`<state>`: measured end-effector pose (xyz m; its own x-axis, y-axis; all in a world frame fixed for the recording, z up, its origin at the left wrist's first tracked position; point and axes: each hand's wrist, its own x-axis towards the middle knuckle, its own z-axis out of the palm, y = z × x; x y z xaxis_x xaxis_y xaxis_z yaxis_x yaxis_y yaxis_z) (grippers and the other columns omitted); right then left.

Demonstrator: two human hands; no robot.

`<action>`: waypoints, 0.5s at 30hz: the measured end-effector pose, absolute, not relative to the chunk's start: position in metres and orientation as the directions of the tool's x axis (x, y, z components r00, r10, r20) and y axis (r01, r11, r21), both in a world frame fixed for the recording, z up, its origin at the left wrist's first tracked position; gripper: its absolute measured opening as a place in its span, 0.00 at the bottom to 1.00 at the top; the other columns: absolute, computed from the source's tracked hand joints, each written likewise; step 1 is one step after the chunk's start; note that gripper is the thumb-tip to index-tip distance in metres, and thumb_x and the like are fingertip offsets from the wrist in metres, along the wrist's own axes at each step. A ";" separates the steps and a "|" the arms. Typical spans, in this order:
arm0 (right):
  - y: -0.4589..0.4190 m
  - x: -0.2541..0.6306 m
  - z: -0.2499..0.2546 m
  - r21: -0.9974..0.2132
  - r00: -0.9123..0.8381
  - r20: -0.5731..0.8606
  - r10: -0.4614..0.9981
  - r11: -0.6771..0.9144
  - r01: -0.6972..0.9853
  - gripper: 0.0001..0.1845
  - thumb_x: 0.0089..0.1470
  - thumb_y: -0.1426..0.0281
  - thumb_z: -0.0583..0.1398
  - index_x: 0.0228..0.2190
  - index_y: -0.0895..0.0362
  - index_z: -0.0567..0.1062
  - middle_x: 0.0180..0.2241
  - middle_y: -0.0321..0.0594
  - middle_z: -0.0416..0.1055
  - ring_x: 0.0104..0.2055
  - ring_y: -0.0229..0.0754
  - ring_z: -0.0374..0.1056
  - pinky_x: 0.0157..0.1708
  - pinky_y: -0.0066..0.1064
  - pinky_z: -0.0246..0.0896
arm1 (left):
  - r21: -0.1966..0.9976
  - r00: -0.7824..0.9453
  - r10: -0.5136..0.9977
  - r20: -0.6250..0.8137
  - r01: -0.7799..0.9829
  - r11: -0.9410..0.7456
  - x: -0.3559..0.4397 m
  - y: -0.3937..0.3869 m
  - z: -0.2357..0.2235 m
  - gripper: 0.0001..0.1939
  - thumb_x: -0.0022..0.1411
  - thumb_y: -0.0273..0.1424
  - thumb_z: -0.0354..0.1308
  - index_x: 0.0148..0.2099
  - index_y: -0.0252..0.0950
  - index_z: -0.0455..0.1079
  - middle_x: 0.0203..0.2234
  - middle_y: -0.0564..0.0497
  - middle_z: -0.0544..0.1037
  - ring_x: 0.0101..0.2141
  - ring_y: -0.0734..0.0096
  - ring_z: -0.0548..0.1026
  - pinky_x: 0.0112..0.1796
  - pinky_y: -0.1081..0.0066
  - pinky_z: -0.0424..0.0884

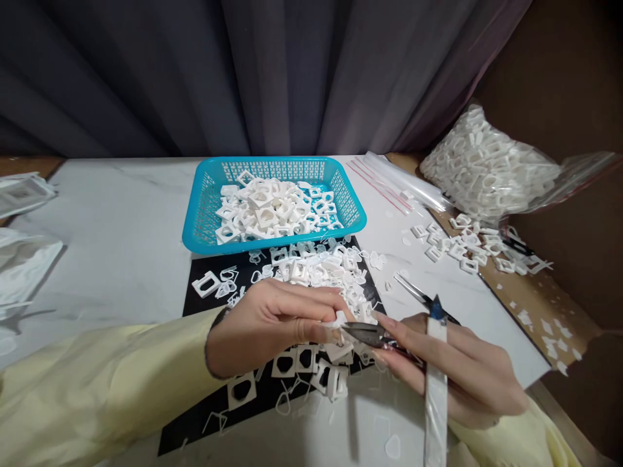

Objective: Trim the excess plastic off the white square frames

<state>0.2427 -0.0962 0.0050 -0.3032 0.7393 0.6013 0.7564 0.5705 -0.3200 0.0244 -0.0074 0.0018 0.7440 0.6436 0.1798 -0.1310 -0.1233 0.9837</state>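
Note:
My left hand pinches a small white plastic piece between thumb and fingers. My right hand is closed around dark metal snips, whose pointed blades touch or nearly touch that piece. A long white-wrapped strip with a dark blue tip stands across my right hand; how it is held is hidden. Under both hands, a black mat bears a heap of square white plastic frames and thin ring-like offcuts.
Behind the mat stands a blue plastic basket with many white frames inside. At right are a full clear bag, loose frames, flat zip bags and metal tweezers. White bagged items lie at left.

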 end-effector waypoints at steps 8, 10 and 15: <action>-0.102 0.239 0.008 -0.283 -0.321 0.553 0.769 0.536 0.796 0.21 0.52 0.71 0.62 0.49 0.56 0.71 0.26 0.39 0.74 0.22 0.35 0.69 0.19 0.24 0.65 | 0.887 0.638 0.655 0.405 -0.100 -0.451 0.023 -0.009 -0.003 0.06 0.57 0.26 0.59 0.29 0.33 0.76 0.30 0.48 0.80 0.31 0.72 0.76 0.53 0.66 0.66; -0.102 0.238 0.008 -0.272 -0.324 0.555 0.766 0.535 0.800 0.20 0.52 0.70 0.62 0.48 0.57 0.71 0.26 0.39 0.74 0.23 0.35 0.69 0.19 0.24 0.65 | 0.868 0.632 0.637 0.441 -0.120 -0.482 0.023 -0.010 -0.006 0.06 0.58 0.26 0.58 0.30 0.35 0.75 0.31 0.49 0.80 0.33 0.71 0.77 0.53 0.64 0.66; -0.099 0.236 0.006 -0.298 -0.306 0.578 0.756 0.545 0.783 0.16 0.56 0.70 0.59 0.47 0.56 0.71 0.27 0.37 0.75 0.25 0.34 0.71 0.20 0.23 0.64 | 0.873 0.602 0.662 0.446 -0.130 -0.470 0.022 -0.013 -0.010 0.04 0.57 0.25 0.59 0.33 0.39 0.75 0.35 0.49 0.80 0.33 0.72 0.77 0.53 0.61 0.65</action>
